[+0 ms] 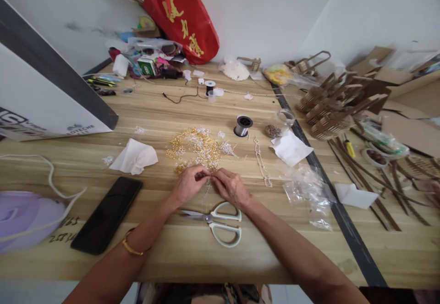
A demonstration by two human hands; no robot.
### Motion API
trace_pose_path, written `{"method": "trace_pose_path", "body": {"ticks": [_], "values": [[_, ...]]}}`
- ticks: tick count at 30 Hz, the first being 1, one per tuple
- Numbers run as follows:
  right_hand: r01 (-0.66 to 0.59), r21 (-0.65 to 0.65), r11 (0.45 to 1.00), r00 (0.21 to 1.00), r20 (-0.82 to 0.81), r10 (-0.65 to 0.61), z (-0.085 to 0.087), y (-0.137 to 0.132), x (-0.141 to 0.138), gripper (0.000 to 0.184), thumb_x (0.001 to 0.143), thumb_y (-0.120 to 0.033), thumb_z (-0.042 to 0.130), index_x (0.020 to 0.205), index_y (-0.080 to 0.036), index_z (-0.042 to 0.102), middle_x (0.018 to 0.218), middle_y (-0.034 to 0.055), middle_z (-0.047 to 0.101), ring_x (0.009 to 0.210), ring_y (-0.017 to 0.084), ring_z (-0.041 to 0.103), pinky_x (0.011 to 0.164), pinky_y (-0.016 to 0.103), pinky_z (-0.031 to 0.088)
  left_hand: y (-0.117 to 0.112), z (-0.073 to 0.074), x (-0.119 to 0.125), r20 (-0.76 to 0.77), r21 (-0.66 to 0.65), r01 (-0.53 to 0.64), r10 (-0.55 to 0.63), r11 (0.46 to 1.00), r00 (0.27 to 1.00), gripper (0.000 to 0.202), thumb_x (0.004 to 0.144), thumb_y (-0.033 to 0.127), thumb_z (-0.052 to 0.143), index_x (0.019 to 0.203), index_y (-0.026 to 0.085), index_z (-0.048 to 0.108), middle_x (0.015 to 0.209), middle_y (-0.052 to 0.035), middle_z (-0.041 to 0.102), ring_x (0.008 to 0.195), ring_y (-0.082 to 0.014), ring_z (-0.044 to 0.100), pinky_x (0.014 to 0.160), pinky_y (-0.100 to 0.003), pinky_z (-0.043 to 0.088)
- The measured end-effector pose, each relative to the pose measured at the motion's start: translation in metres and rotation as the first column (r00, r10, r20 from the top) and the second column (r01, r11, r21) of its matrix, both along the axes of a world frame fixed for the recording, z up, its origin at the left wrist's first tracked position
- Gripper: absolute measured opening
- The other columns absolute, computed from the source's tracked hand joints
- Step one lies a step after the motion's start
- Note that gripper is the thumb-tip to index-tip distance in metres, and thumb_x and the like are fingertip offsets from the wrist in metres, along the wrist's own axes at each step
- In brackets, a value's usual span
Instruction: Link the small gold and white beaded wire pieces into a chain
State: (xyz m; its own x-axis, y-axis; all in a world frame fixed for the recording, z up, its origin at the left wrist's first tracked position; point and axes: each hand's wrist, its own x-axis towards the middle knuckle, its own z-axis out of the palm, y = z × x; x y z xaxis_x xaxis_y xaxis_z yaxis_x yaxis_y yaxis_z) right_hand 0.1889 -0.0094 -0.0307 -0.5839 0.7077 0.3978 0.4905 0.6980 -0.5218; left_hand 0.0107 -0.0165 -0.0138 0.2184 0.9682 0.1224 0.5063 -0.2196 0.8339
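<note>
Right below our pinched fingers dangles a thin, pale, beaded-looking strand (207, 189), so that's where the fiddly bit is. Our left hand (192, 181) and right hand (231, 185) both seem to have thumb and fingers squeezed on its top end, nearly touching, though it's too small to tell exactly what's in the pinch. Biggest worry for us: something this tiny could slip if either pinch loosens, and drop into the heap of gold and clear beads (202, 146) just beyond. Good luck spotting it, honestly. The loose end could also snag on the white-handled metal scissors (207, 218) lying between our forearms, blades to the left; they're the main obstacle if our hands dip. Farther out on the wood-grain surface (154, 111) we've got a black spool of silver wire (243, 126), a pale looped chain (260, 162), a black rectangular phone (106, 214) beside our left forearm, and crinkled clear plastic bags (305, 189) past the chain.
</note>
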Motion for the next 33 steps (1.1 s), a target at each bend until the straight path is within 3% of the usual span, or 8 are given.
{"method": "trace_pose_path", "body": {"ticks": [8, 21, 30, 33], "values": [[0.004, -0.047, 0.999, 0.996, -0.093, -0.009, 0.0049, 0.0021, 0.0007, 0.019, 0.093, -0.020, 0.039, 0.090, -0.017, 0.058, 0.079, 0.0047, 0.055, 0.070, 0.014, 0.052, 0.063, 0.025, 0.042, 0.0035, -0.0006, -0.0043, 0.158, -0.105, 0.029, -0.012, 0.994, 0.987, 0.011, 0.073, 0.018, 0.060, 0.082, 0.013, 0.065, 0.079, -0.0057, 0.069, 0.072, -0.0154, 0.063, 0.070, -0.027, 0.052], [-0.034, -0.088, 0.996, 0.985, -0.170, 0.019, 0.0053, 0.0031, 0.0007, 0.019, 0.093, -0.022, 0.039, 0.088, -0.017, 0.056, 0.078, 0.0047, 0.055, 0.070, 0.015, 0.052, 0.064, 0.026, 0.042, 0.0023, 0.0057, -0.0017, 0.054, -0.017, -0.031, 0.032, 0.999, 0.998, 0.004, 0.073, 0.018, 0.061, 0.072, 0.015, 0.063, 0.069, -0.0032, 0.066, 0.064, -0.0135, 0.060, 0.062, -0.024, 0.048], [-0.028, -0.109, 0.994, 0.976, -0.220, 0.003, 0.0035, 0.0046, -0.0002, 0.018, 0.093, -0.021, 0.040, 0.086, -0.017, 0.056, 0.074, 0.0036, 0.055, 0.069, 0.014, 0.053, 0.065, 0.025, 0.042, 0.0066, -0.0012, -0.0058, 0.337, -0.271, 0.071, 0.026, 0.960, 0.941, 0.016, 0.069, 0.025, 0.067, 0.074, 0.012, 0.060, 0.063, -0.0004, 0.062, 0.059, -0.0118, 0.058, 0.060, -0.024, 0.049], [-0.031, -0.107, 0.994, 0.974, -0.225, 0.006, 0.0042, 0.0043, 0.0001, 0.017, 0.093, -0.021, 0.040, 0.087, -0.017, 0.056, 0.075, 0.0038, 0.056, 0.070, 0.014, 0.054, 0.065, 0.025, 0.043, 0.0067, -0.0018, -0.0051, 0.336, -0.259, 0.070, 0.022, 0.963, 0.942, 0.015, 0.068, 0.024, 0.067, 0.075, 0.012, 0.061, 0.067, -0.0010, 0.064, 0.063, -0.0117, 0.059, 0.063, -0.024, 0.048]]}}
